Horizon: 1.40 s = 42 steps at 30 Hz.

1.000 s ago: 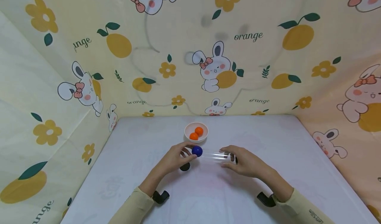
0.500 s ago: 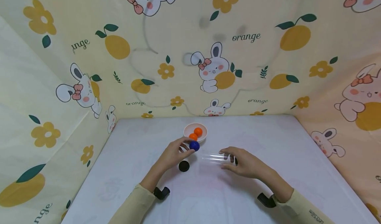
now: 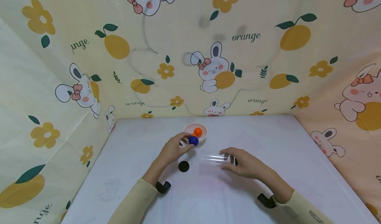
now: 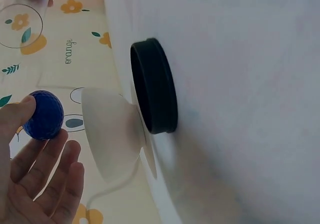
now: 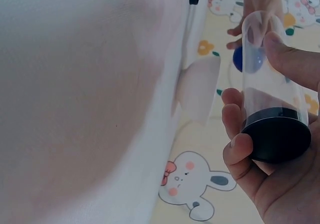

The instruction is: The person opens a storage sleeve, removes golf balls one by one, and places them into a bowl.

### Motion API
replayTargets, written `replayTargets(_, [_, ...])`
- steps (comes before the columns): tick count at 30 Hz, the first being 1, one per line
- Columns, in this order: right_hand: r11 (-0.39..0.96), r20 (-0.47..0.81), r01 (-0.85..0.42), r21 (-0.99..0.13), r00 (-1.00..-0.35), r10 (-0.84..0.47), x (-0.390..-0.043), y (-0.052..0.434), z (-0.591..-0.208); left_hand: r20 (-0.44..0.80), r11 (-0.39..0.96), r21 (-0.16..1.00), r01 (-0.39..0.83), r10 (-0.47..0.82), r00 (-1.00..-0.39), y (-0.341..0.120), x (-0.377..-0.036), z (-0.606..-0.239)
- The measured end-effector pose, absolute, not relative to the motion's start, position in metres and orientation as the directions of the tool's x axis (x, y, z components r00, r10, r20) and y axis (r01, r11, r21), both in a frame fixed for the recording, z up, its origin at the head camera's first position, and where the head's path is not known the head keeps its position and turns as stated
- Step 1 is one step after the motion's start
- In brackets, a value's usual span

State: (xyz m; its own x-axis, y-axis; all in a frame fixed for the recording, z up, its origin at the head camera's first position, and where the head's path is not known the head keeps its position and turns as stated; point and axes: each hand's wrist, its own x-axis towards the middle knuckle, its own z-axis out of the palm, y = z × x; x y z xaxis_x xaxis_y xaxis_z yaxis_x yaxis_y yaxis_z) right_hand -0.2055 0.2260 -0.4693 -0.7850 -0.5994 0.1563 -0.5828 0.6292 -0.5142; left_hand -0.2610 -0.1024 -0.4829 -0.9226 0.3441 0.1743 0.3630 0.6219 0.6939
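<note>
Between thumb and fingertips, my left hand (image 3: 174, 148) pinches a dimpled blue golf ball (image 4: 44, 115). In the head view the ball overlaps the near rim of a small white bowl (image 3: 186, 128). Two orange balls (image 3: 197, 131) sit in that bowl, one mostly hidden behind the blue ball. My right hand (image 3: 242, 161) grips a clear plastic tube (image 3: 212, 158), lying sideways above the table with its uncapped end toward the left. A black cap (image 5: 277, 136) closes the end nearest my right palm. Through the tube wall, nothing shows inside in the head view.
A loose black lid (image 3: 184, 166) lies on the white table (image 3: 190, 201), in front of the bowl and near my left wrist. Behind the table hangs a patterned cloth (image 3: 178, 52) with rabbits and oranges, which also runs along both sides.
My left hand has carried the blue golf ball from the tube's uncapped end back and slightly left to the bowl. The black lid is more exposed. My right hand and the tube stay nearly still.
</note>
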Motion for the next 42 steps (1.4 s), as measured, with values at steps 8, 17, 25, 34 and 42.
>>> replayTargets(8, [0.626,0.151,-0.576,-0.525,-0.787,-0.598,-0.205,0.227,-0.469,0.161,0.655,0.673,0.345,0.325,-0.932,-0.099,-0.270,-0.482])
replayTargets(17, [0.629,0.147,-0.571,-0.529,-0.791,-0.594,-0.204,0.229,-0.471,0.148,0.675,0.663,0.324,0.307,-0.940,-0.091,-0.282,-0.484])
replayTargets(25, [0.630,0.146,-0.564,-0.533,-0.795,-0.588,-0.203,0.230,-0.472,0.132,0.691,0.652,0.314,0.304,-0.943,-0.084,-0.293,-0.483])
replayTargets(34, [0.637,0.132,-0.550,-0.540,-0.803,-0.581,-0.203,0.231,-0.473,0.150,0.723,0.612,0.320,0.291,-0.945,-0.075,-0.300,-0.482])
replayTargets(42, [0.636,0.145,-0.555,-0.537,-0.803,-0.578,-0.203,0.233,-0.473,0.127,0.737,0.616,0.277,0.255,-0.959,-0.073,-0.301,-0.482])
